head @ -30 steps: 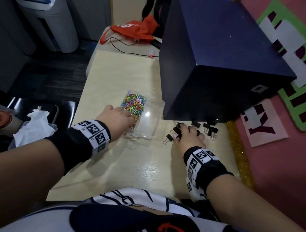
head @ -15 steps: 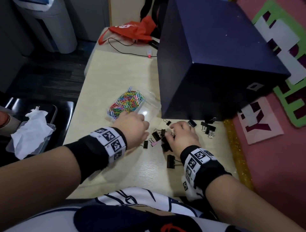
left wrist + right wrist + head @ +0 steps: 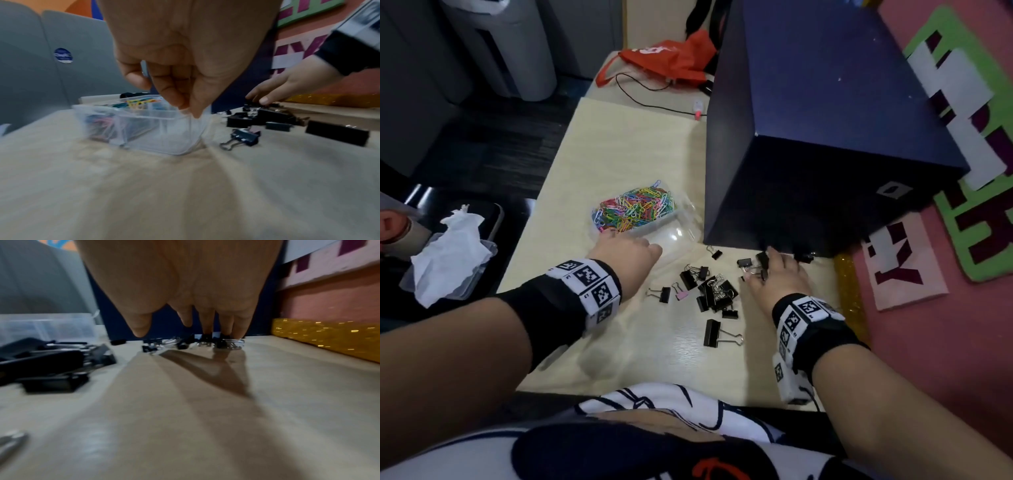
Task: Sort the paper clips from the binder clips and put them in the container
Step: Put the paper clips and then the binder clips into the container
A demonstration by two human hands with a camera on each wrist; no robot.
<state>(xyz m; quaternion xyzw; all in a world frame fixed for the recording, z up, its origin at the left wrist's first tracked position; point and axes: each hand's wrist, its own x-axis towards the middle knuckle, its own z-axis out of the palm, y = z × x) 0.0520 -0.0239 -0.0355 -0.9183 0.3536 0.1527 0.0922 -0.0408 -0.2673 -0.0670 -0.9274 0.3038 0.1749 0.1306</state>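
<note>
Since half a second ago my right hand (image 3: 779, 274) has slid away from the middle heap toward the far right, up against the foot of the dark blue box (image 3: 825, 137), and the binder clips (image 3: 714, 291) it covered now lie in plain sight; my left hand (image 3: 625, 255) has kept to the container.

Nearest me on the bench (image 3: 654, 359) lies one large black binder clip (image 3: 714, 333), long axis running left to right, wire handles pointing right. Just past it sits the main heap, black but for one small pink clip (image 3: 681, 295), between my two hands and a little nearer the right one. Beyond that, my right hand is spread flat with straight fingers (image 3: 239, 327) pressing down on a few small stray clips (image 3: 226, 341) by the box; it grasps nothing. I judge it is about to rake these back, leftward and toward me, into the heap.

My left hand pinches the near rim of the clear plastic container (image 3: 156, 128), thumb and fingertips curled over the wall. Its near compartment looks empty; the far one holds the coloured paper clips (image 3: 635, 210), a bright tangle heaped to the rim. The empty half opens just left of the heap.
</note>
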